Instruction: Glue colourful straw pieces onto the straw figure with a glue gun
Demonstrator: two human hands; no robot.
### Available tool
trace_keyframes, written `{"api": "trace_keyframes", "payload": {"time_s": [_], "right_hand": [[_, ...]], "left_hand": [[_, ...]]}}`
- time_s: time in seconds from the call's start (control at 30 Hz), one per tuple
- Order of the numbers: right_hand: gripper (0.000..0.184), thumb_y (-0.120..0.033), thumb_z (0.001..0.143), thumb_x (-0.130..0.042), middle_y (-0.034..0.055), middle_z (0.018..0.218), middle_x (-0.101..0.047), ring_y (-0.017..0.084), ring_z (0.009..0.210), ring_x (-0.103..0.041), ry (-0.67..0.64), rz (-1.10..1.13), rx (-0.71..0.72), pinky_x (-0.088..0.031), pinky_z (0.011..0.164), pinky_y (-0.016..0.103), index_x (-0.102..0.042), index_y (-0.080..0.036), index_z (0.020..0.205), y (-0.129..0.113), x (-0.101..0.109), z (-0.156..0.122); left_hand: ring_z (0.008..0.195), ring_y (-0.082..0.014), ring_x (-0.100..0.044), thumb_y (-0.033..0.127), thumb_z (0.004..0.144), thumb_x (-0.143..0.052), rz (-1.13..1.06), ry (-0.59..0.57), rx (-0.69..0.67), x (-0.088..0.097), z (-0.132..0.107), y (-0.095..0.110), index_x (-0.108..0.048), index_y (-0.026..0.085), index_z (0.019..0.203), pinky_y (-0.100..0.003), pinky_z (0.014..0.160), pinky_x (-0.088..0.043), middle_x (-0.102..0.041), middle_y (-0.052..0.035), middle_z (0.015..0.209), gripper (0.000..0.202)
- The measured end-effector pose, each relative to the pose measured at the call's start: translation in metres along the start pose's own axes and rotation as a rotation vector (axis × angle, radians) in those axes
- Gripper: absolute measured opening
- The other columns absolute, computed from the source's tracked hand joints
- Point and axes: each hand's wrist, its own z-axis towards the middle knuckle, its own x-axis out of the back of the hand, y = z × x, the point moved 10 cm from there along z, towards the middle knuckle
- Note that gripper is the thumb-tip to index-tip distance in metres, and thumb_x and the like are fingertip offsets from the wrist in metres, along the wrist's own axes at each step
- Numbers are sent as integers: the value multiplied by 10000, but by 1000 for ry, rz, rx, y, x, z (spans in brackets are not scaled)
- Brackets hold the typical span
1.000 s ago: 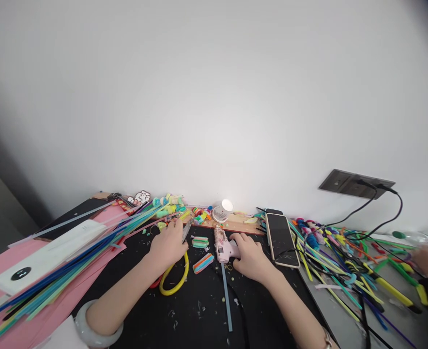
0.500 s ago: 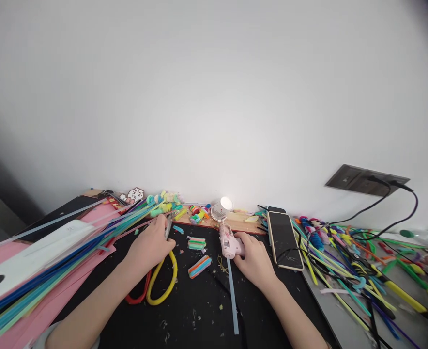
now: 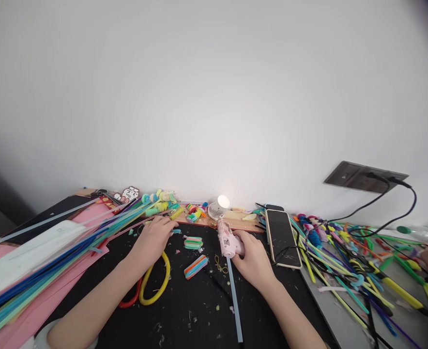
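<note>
The right hand (image 3: 253,258) wraps the hot glue gun's (image 3: 227,245) grip; the left hand (image 3: 155,238), palm down, partly covers scissors (image 3: 168,277), grasp unclear.

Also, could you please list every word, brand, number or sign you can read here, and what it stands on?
No word, brand, number or sign is legible.
White cup: print too small to read.
Pink hot glue gun: no legible lettering.
Smartphone: dark screen, no readable text.

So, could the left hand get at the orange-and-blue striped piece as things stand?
Probably yes: the striped piece lies uncovered on the black surface, and nothing bulky seems to stand between it and the left hand.
</note>
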Motion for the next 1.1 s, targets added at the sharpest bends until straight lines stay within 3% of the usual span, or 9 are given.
{"api": "trace_keyframes", "payload": {"time_s": [0.17, 0.37, 0.43, 0.57, 0.73, 0.93, 1.0, 1.1], "right_hand": [[434, -134, 743, -559, 96, 1165, -729, 313, 1081, -670, 11, 20, 4, -482, 910, 416, -623, -202, 1167, 1, 0, 0], [436, -145, 731, -567, 95, 1150, -741, 316, 1035, -685, 18, 70, 22, -496, 875, 402, -639, -202, 1158, -1, 1, -1], [418, -160, 750, -566, 89, 1139, -745, 301, 1001, -699, 30, 132, 29, -508, 850, 375, -645, -202, 1158, -2, 3, -2], [358, -194, 791, -562, 74, 1098, -758, 278, 971, -716, 44, 241, 14, -520, 810, 331, -670, -208, 1133, 0, 3, -3], [361, -228, 793, -568, 78, 1064, -762, 274, 928, -716, 92, 296, 30, -522, 781, 327, -689, -185, 1131, 3, 4, -4], [269, -196, 801, -515, 31, 857, -738, 196, 730, -675, 136, 430, 93, -514, 683, 281, -703, -180, 993, -10, 14, -5], [199, -201, 809, -508, 17, 754, -698, 182, 651, -632, 124, 454, 102, -504, 623, 276, -695, -187, 876, -16, 16, -6], [174, -230, 829, -531, 18, 731, -684, 194, 661, -633, 73, 466, 82, -532, 626, 281, -704, -216, 834, -21, 13, -8]], "left_hand": [[986, -294, -704, 135, 947, -370, -170, -19, -55, -2, -3, 10, -718, 179, 1082, -414, 857, -556, -732, -144, 1118, 376], [1261, -312, -592, 238, 971, -495, -168, 90, -216, 19, -10, 42, -682, 206, 1226, -481, 1077, -461, -691, -122, 1324, 318], [1290, -324, -572, 270, 937, -599, -168, 39, -272, 14, -12, 52, -671, 228, 1260, -487, 1077, -459, -696, -107, 1329, 333], [1253, -326, -603, 149, 896, -617, -186, -76, -297, -4, -12, 60, -702, 260, 1199, -479, 1024, -492, -759, -84, 1194, 333], [1217, -313, -647, 214, 902, -591, -471, -52, -114, -2, -8, 49, -653, 247, 1221, -493, 1041, -496, -737, -104, 1247, 327], [1049, -319, -736, 455, 802, -730, -1082, -46, 273, -5, -10, 27, -596, 231, 1008, -425, 839, -608, -775, -118, 1140, 333], [1001, -324, -749, 470, 754, -786, -1194, -44, 375, -9, -13, 21, -613, 219, 974, -416, 797, -615, -771, -129, 1156, 377], [988, -302, -757, 429, 749, -817, -1354, -37, 472, -16, -17, 16, -675, 204, 988, -409, 852, -613, -751, -123, 1202, 358]]}}
